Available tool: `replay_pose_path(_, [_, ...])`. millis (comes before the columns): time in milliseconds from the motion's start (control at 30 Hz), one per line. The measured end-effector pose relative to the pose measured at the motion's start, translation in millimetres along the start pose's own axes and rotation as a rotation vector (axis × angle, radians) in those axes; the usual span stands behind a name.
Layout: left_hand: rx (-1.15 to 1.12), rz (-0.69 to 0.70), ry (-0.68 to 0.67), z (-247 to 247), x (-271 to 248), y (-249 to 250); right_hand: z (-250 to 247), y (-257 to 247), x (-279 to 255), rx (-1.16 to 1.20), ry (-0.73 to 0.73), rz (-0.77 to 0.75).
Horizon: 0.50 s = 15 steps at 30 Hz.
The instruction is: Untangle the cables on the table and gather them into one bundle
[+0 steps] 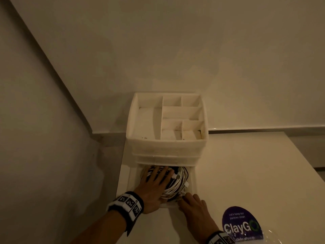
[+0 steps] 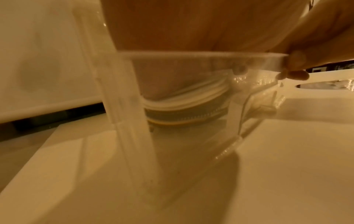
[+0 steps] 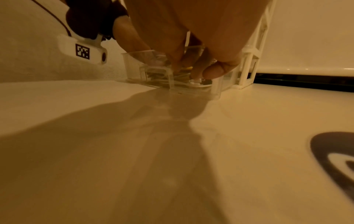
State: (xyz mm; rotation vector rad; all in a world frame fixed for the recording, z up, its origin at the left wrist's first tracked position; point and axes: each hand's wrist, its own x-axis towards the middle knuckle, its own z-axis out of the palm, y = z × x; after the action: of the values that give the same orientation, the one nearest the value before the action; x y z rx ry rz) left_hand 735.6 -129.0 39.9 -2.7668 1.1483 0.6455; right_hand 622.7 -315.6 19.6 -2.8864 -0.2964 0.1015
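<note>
Coiled cables (image 1: 175, 184), white and dark, are lying in the clear drawer (image 1: 193, 175) pulled out at the bottom of the white organizer (image 1: 167, 147), at the table's (image 1: 246, 173) far left. Left hand (image 1: 154, 187) is lying flat on the coil w/ fingers spread and straight. Right hand (image 1: 195, 206) is pinching the drawer's near rim, fingers curled over the edge; purple sticker (image 1: 241, 224) is sitting near right.

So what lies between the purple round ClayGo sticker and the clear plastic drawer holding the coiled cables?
In the head view, only the right hand on bare tabletop.
</note>
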Motion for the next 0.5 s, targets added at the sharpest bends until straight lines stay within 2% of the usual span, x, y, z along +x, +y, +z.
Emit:
replay_pose_path(133, [-0.087, -0.048, -0.062, -4, 5, 4, -3, 0, -1, 0.058, -0.033, 0.049])
replay_pose_path(233, [-0.222, -0.072, 0.039, -12, 1, 14, -1, -5, -3, 0.097, 0.009, 0.070])
replay_pose_path(300, [-0.298, -0.110, 0.209, -11, -5, 18, -5, -6, -6, 0.168, 0.029, 0.089])
replay_pose_path(367, [-0.335, -0.140, 0.405, -3, -13, 19, -16, -6, -9, 0.217, 0.132, 0.125])
replay_pose_path(433, [-0.475, -0.204, 0.673, 4, -23, 18, -31, -3, -11, 0.302, 0.283, 0.202])
replay_pose_path(500, [-0.617, -0.301, 0.953, 4, -31, 9, -47, 5, -3, 0.399, 0.346, 0.335])
